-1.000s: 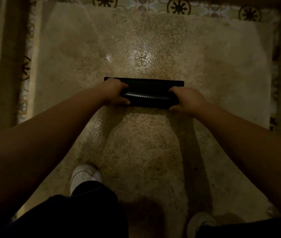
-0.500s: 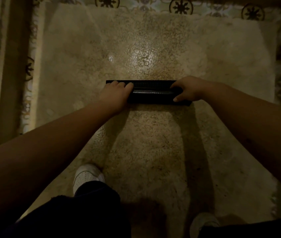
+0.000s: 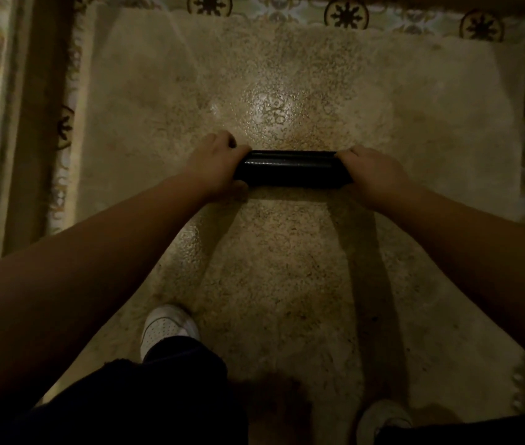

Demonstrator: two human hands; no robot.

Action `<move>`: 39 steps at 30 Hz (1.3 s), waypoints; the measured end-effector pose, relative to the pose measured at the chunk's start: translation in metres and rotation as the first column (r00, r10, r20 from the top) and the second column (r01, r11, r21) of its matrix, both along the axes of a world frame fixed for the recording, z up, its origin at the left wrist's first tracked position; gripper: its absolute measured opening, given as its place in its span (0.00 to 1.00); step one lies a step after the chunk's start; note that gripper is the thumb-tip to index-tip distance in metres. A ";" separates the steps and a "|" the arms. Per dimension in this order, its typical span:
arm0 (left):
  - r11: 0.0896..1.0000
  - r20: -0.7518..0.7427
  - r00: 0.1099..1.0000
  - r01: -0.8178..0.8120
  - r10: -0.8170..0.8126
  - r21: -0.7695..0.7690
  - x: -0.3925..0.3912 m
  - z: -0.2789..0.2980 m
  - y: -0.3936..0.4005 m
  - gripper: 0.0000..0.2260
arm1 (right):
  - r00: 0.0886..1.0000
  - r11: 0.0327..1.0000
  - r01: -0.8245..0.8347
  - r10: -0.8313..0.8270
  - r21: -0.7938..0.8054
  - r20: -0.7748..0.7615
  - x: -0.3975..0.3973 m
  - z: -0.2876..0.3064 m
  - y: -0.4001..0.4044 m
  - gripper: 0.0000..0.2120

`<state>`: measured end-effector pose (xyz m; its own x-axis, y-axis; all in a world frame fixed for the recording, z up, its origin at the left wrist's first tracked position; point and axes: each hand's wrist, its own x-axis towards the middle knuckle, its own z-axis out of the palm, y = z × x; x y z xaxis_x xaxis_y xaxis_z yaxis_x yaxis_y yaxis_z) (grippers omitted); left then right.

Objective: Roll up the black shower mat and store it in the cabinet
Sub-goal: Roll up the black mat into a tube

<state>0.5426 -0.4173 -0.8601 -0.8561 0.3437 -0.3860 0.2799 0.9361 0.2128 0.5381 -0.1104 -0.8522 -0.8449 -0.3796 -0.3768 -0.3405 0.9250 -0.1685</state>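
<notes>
The black shower mat (image 3: 291,169) lies as a tight horizontal roll on the speckled shower floor, in the middle of the head view. My left hand (image 3: 214,168) grips its left end, fingers curled over the top. My right hand (image 3: 371,175) grips the right end the same way. No flat part of the mat shows beyond the roll. The cabinet is out of view.
The beige speckled shower floor (image 3: 286,268) is wet and glossy beyond the roll. A patterned tile border (image 3: 344,12) runs along the far edge and a raised curb (image 3: 26,123) along the left. My white shoes (image 3: 168,329) stand near the bottom.
The last flat strip of mat beyond the roll has been rolled in. Both hands have shifted from pushing on top to gripping the roll's two ends.
</notes>
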 end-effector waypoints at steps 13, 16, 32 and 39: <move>0.998 -0.072 0.996 0.050 -0.048 0.023 -0.007 0.005 -0.009 0.20 | 0.905 0.991 0.136 -0.116 -0.019 0.409 -0.065 0.014 0.002 0.27; 0.999 -0.016 0.999 0.035 -0.034 0.034 -0.017 0.008 -0.011 0.21 | 0.968 0.998 0.050 -0.037 -0.048 0.250 -0.055 0.012 0.008 0.20; 0.999 -0.143 0.989 -0.043 0.044 0.012 -0.007 -0.004 -0.026 0.31 | 0.987 0.977 -0.014 -0.020 -0.211 -0.157 -0.005 -0.023 0.023 0.32; 0.998 -0.142 0.989 -0.042 0.036 -0.038 -0.016 -0.007 -0.030 0.36 | 0.994 0.985 0.068 -0.080 -0.160 -0.073 -0.020 -0.026 0.019 0.34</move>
<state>0.5268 -0.4476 -0.8668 -0.9154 0.2958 -0.2732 0.2679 0.9539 0.1353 0.5178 -0.0912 -0.8780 -0.8978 -0.3640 -0.2480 -0.2901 0.9123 -0.2890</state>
